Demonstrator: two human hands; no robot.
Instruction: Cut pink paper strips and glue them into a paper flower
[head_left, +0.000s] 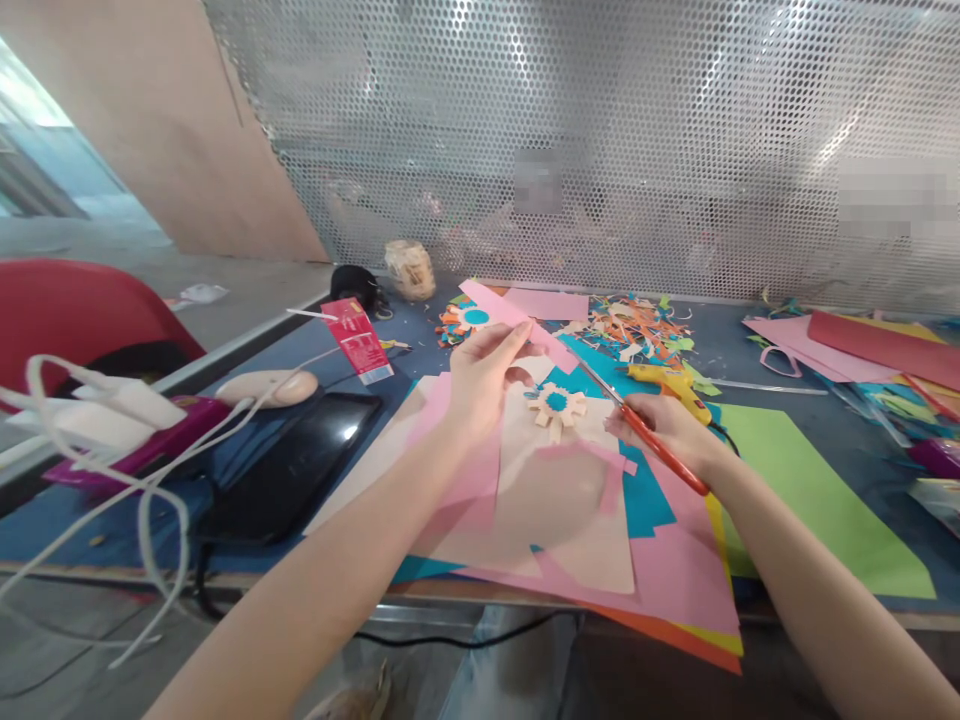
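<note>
My left hand (484, 375) pinches a long pink paper strip (517, 322) and holds it up above the table. My right hand (667, 428) grips orange-handled scissors (645, 430), whose blades meet the strip's right end. Below the hands a small beige paper flower with a blue centre (556, 404) lies on a beige sheet (562, 500), with loose pink strips (611, 470) beside it. Stacked pink, blue, yellow and orange sheets lie underneath.
A yellow glue gun (667, 383) lies just behind my right hand. Paper scraps (637, 325) pile at the back, a green sheet (817, 500) to the right. A black tablet (300, 460), red packet (360, 340), white cables (112, 440) and red chair (75, 310) sit left. A perforated metal screen (600, 130) stands behind.
</note>
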